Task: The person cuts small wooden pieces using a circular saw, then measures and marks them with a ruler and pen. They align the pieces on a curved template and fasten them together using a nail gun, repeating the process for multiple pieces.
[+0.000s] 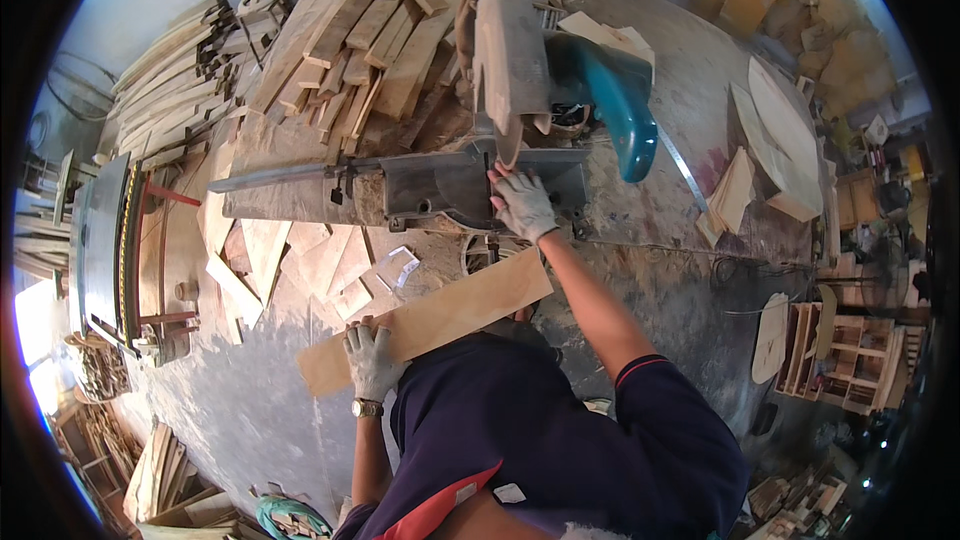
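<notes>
Wooden board: one, long, flat and rectangular; pale tan face, straight edges, faint grain. Location: between 6 and 8 o'clock of the view's middle, in front of the person's dark shirt and on the near side of the saw base. Set aslant, its long axis running from between 8 and 9 o'clock to between 2 and 3.

Left hand: gloved in pale fabric, wristwatch below the glove. Forearm points to 12 o'clock; fingers are bent over the board near its 8 o'clock end, grasping it. Thumb hidden.

Right hand: likewise gloved, arm stretched toward 11 o'clock. Back of the hand uppermost; fingers extended and slightly parted on the saw base, just beside the blade guard, unclenched. Whether anything small lies beneath the palm, cannot tell.

Surroundings: saw handle, teal, at 1 o'clock; stacked wood strips, at 11 o'clock; thin wood offcuts, pale, at 9 o'clock.
</notes>
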A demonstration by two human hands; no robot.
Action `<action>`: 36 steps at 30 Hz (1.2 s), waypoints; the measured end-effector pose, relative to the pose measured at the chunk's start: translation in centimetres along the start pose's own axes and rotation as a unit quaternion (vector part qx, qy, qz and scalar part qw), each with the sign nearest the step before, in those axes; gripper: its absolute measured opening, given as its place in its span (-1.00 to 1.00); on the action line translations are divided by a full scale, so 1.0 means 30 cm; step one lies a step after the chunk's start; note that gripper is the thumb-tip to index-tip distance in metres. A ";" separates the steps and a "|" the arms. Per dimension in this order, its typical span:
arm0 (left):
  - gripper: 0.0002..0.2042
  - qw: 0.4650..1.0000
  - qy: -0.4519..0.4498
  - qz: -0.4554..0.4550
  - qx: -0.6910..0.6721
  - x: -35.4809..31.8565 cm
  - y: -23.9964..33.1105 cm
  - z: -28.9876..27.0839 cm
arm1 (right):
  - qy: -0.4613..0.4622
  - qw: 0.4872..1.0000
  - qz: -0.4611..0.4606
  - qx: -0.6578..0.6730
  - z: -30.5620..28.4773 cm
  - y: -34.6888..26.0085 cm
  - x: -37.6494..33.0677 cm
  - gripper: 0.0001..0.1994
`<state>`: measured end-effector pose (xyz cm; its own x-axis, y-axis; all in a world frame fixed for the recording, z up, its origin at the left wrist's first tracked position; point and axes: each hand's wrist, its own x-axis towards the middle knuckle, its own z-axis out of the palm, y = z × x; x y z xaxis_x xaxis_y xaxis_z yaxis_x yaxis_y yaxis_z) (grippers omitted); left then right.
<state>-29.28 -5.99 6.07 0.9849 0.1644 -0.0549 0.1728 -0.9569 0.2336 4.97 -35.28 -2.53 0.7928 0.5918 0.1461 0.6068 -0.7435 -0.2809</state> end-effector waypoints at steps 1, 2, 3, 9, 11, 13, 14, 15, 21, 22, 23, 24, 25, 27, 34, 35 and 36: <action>-0.09 1.000 -0.003 0.010 -0.001 0.021 0.006 -0.001 | 0.024 0.999 0.032 -0.028 -0.017 0.051 -0.043 -0.43; -0.09 1.000 -0.007 0.021 -0.002 0.043 0.014 -0.003 | 0.056 0.995 0.062 -0.057 -0.034 0.100 -0.097 -0.43; -0.08 0.999 -0.013 0.033 -0.005 0.064 0.022 -0.006 | 0.086 0.987 0.124 -0.057 -0.052 0.150 -0.149 -0.42; -0.14 0.993 -0.006 0.104 -0.052 0.222 0.108 0.005 | 0.013 0.857 0.513 -0.050 -0.247 0.407 -0.514 -0.54; -0.18 0.988 0.013 0.132 -0.082 0.298 0.163 0.034 | 0.121 0.862 0.491 -0.039 -0.256 0.371 -0.649 -0.54; -0.22 0.986 0.005 0.145 -0.081 0.408 0.230 0.072 | 0.160 0.850 0.503 -0.006 -0.273 0.336 -0.738 -0.48; -0.20 0.984 0.013 0.161 -0.076 0.468 0.266 0.087 | 0.191 0.845 0.500 -0.001 -0.280 0.306 -0.767 -0.43; -0.17 0.980 0.020 0.181 -0.081 0.534 0.302 0.099 | 0.204 0.822 0.532 0.009 -0.291 0.285 -0.774 -0.37; 0.10 0.980 0.029 0.195 -0.038 0.850 0.441 0.101 | 0.157 0.794 0.569 0.143 -0.470 0.132 -0.813 -0.46; 0.12 0.983 0.032 0.176 -0.034 0.878 0.430 0.100 | 0.202 0.789 0.556 0.166 -0.491 0.111 -0.821 -0.46; 0.14 0.985 0.047 0.160 -0.034 0.896 0.409 0.101 | 0.232 0.780 0.551 0.185 -0.510 0.092 -0.833 -0.46; 0.14 0.989 0.027 0.141 -0.034 0.905 0.377 0.105 | 0.268 0.785 0.520 0.202 -0.523 0.076 -0.836 -0.45; 0.14 0.991 0.016 0.127 -0.039 0.913 0.335 0.109 | 0.321 0.763 0.525 0.197 -0.542 0.077 -0.827 -0.42; 0.09 0.993 0.008 0.112 -0.034 0.918 0.244 0.125 | 0.412 0.738 0.504 0.177 -0.605 0.078 -0.797 -0.35; -0.14 0.984 0.000 0.179 0.000 0.930 0.044 0.172 | 0.412 0.852 0.294 0.137 -1.119 -0.110 -0.436 -0.26; -0.14 0.982 0.017 0.188 0.001 0.934 0.035 0.176 | 0.377 0.871 0.252 0.188 -1.184 -0.152 -0.355 -0.29; -0.13 0.981 0.024 0.191 0.004 0.940 0.029 0.179 | 0.356 0.890 0.198 0.204 -1.237 -0.185 -0.261 -0.33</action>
<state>-1.44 -3.48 -0.50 0.9771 -0.1966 0.0810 -0.2099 -0.9527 0.2200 -2.48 -47.33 33.09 0.8634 -0.1465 0.4827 0.3160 -0.5888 -0.7440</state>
